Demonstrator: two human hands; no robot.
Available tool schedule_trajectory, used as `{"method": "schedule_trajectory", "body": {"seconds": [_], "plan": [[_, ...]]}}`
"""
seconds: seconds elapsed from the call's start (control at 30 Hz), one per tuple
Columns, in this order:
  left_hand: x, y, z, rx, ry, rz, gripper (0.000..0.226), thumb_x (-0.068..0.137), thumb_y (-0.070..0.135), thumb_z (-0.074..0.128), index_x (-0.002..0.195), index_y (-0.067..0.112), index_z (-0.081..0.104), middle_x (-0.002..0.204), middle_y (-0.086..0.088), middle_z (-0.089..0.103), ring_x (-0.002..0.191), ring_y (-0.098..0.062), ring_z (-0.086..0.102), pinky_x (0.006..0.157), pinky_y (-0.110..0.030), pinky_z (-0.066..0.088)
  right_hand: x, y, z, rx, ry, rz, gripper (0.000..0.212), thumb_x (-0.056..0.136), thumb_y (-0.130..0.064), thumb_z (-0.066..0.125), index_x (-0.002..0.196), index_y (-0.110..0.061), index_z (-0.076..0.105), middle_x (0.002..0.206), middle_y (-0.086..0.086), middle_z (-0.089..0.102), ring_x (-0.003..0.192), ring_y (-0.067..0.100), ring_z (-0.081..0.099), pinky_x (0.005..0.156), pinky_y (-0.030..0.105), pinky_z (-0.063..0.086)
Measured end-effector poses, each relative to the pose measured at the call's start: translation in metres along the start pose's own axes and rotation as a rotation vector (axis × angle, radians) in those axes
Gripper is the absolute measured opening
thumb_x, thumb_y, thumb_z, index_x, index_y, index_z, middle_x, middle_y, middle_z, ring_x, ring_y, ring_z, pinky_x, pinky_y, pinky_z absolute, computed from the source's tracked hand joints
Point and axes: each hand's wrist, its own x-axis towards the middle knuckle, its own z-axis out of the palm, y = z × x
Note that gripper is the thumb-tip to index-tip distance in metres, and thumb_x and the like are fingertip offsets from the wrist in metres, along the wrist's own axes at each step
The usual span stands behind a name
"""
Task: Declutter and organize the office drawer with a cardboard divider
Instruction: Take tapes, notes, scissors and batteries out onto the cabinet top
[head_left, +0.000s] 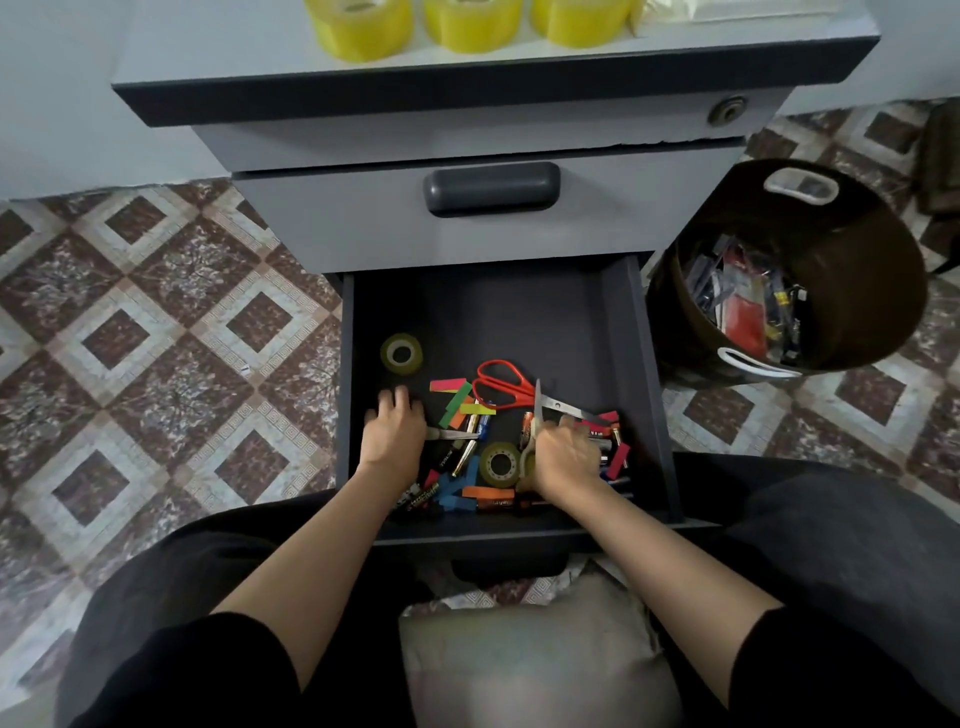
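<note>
Open dark drawer (636, 332); clutter heaped at front.

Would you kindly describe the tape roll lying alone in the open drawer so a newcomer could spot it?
Find the open dark grey drawer under the cabinet's closed one. Near its left wall, beyond the left hand, a small translucent yellowish tape roll lies flat. Unlike the similar roll beside the right hand, it sits alone, clear of the clutter.

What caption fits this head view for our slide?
Right hand grips a tape roll, left hand rests among batteries, paper tabs and red scissors in the drawer.
</note>
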Motion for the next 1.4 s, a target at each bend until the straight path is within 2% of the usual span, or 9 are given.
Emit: {"method": "schedule_trajectory", "body": {"seconds": [0.1,0.2,0.3,0.43,0.57,0.7,0.87,1.17,1.4], "plan": [[0.001,-0.001,0.000,0.003,-0.022,-0.024,0.041,0.093,0.017,0.055,0.129,0.004,0.040,0.130,-0.015,0.042,0.119,-0.030,0.045,0.093,-0.034,0.042,0.000,0.003,-0.002,0.062,0.014,0.003,0.060,0.076,-0.035,0.076,0.123,-0.009,0.049,0.124,0.010,0.053,0.117,0.027,0.048,0.087,0.035,0.046],[0.001,0.000,-0.003,-0.055,-0.038,-0.023,0.040,0.091,0.008,0.055,0.127,0.002,0.041,0.128,-0.016,0.044,0.116,-0.029,0.049,0.088,-0.033,0.046,-0.005,0.004,-0.009,0.162,0.011,-0.022,0.041,0.077,-0.034,0.076,0.105,-0.009,0.059,0.108,0.005,0.063,0.101,0.022,0.058,0.074,0.030,0.047],[-0.001,-0.003,-0.005,-0.142,-0.037,-0.015,0.041,0.093,0.021,0.056,0.127,0.003,0.041,0.128,-0.014,0.045,0.116,-0.030,0.049,0.084,-0.034,0.048,-0.013,0.006,-0.020,0.213,-0.002,-0.030,0.027,0.077,-0.033,0.075,0.088,-0.013,0.062,0.100,0.004,0.065,0.094,0.020,0.060,0.064,0.027,0.043],[-0.007,-0.006,0.001,-0.183,-0.081,-0.004,0.041,0.097,0.029,0.049,0.129,0.004,0.040,0.130,-0.015,0.044,0.117,-0.031,0.049,0.087,-0.036,0.047,-0.024,0.011,-0.026,0.228,-0.004,-0.035,0.035,0.075,-0.039,0.076,0.090,-0.012,0.060,0.100,0.005,0.063,0.097,0.021,0.060,0.069,0.028,0.045],[-0.012,0.000,0.002,-0.203,-0.143,0.003,0.046,0.096,0.024,0.050,0.133,0.002,0.036,0.139,-0.019,0.034,0.121,-0.032,0.048,0.092,-0.035,0.045,-0.030,0.014,-0.027,0.278,-0.040,-0.017,0.040,0.072,-0.040,0.077,0.073,-0.012,0.049,0.093,0.006,0.060,0.092,0.021,0.060,0.065,0.027,0.042],[-0.013,-0.001,0.001,-0.167,-0.163,0.033,0.056,0.090,0.022,0.059,0.135,0.002,0.031,0.140,-0.019,0.030,0.125,-0.033,0.042,0.095,-0.034,0.044,-0.029,0.011,-0.028,0.334,-0.043,-0.017,0.036,0.074,-0.034,0.077,0.086,-0.009,0.055,0.100,0.007,0.062,0.091,0.021,0.058,0.065,0.027,0.040],[-0.009,-0.002,0.005,-0.148,-0.136,0.034,0.058,0.086,0.023,0.066,0.130,0.005,0.033,0.134,-0.016,0.037,0.122,-0.032,0.043,0.093,-0.035,0.045,-0.024,0.009,-0.023,0.414,-0.066,-0.011,0.040,0.073,-0.029,0.080,0.097,-0.005,0.058,0.089,0.003,0.050,0.079,0.017,0.050,0.065,0.027,0.042],[-0.008,-0.003,0.001,-0.239,-0.117,-0.014,0.067,0.079,0.026,0.072,0.131,0.002,0.038,0.134,-0.015,0.038,0.124,-0.029,0.039,0.100,-0.032,0.038,-0.018,0.009,-0.018,0.458,-0.089,-0.011,0.040,0.071,-0.035,0.080,0.082,-0.010,0.051,0.074,0.000,0.053,0.071,0.017,0.055,0.047,0.022,0.035],[-0.021,-0.016,-0.026,-0.511,-0.185,-0.102,0.044,0.075,0.030,0.074,0.110,0.008,0.058,0.109,-0.010,0.060,0.093,-0.021,0.058,0.072,-0.027,0.048,-0.025,0.015,-0.033,0.554,-0.182,-0.017,0.040,0.069,-0.035,0.082,0.068,-0.013,0.048,0.069,-0.003,0.050,0.060,0.009,0.047,0.048,0.023,0.033]]}}
